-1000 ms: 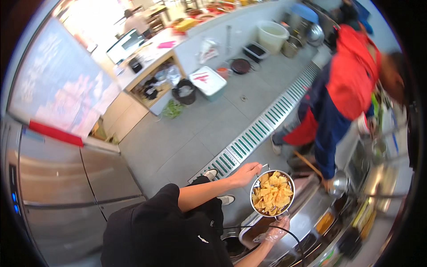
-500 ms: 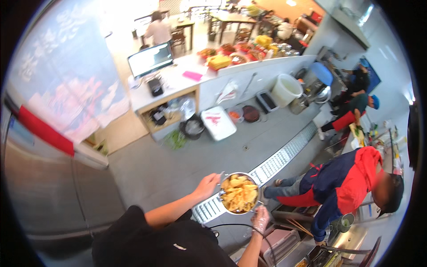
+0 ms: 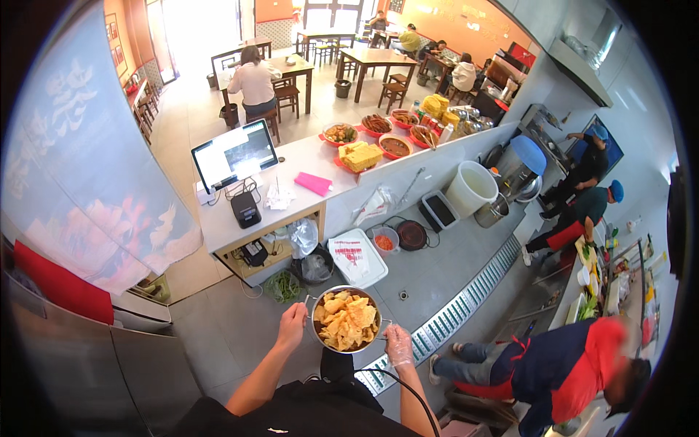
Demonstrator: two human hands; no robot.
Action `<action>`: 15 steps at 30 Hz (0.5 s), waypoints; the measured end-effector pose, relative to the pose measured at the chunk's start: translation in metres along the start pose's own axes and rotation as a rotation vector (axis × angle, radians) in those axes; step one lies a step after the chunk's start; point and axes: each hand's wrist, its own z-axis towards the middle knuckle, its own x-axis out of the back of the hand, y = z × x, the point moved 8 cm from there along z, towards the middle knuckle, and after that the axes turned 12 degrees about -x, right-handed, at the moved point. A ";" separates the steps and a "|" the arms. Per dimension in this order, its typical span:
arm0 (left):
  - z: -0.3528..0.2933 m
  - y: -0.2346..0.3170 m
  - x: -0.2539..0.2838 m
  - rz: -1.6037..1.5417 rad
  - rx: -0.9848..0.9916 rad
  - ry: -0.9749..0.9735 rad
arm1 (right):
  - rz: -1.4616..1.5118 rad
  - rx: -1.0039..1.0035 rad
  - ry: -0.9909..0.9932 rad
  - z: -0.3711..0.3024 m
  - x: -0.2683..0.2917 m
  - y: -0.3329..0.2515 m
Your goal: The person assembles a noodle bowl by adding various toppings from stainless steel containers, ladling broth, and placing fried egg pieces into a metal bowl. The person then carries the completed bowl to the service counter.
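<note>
Between my hands is a round metal pot (image 3: 317, 336) with two side handles, filled with golden, crisp-looking fried pieces (image 3: 347, 320). My left hand (image 3: 292, 325) is closed on its left handle. On the right handle, my right hand (image 3: 398, 345) grips in a clear plastic glove. The pot is held roughly level in front of my body, above the grey floor. My fingers partly cover both handles.
Ahead stands a counter (image 3: 287, 156) with a monitor (image 3: 234, 156) and red-rimmed food bowls (image 3: 395, 146). A white lidded tub (image 3: 358, 259) and a black bin (image 3: 314, 266) sit before it. A grated drain (image 3: 455, 309) crosses the floor. A co-worker (image 3: 542, 364) bends close on my right.
The pot and both hands have swung left in the picture, toward the counter. My view has shifted, showing more of the dining area. The co-worker at right now appears lower.
</note>
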 end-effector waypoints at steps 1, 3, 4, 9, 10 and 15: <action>0.011 -0.001 0.006 0.007 0.009 0.027 | -0.016 0.016 -0.024 0.019 -0.009 -0.014; 0.042 0.001 0.003 -0.009 0.004 0.076 | -0.056 0.091 -0.041 0.058 -0.015 -0.038; 0.056 0.000 0.001 -0.027 -0.003 0.102 | -0.014 0.040 -0.086 0.078 -0.017 -0.050; 0.135 0.016 0.014 0.008 0.037 0.229 | -0.175 0.279 -0.152 0.179 -0.054 -0.136; 0.153 0.020 0.012 0.025 0.027 0.228 | -0.203 0.306 -0.151 0.201 -0.059 -0.138; 0.240 0.015 0.008 0.048 0.008 0.288 | -0.120 0.352 -0.218 0.287 -0.083 -0.210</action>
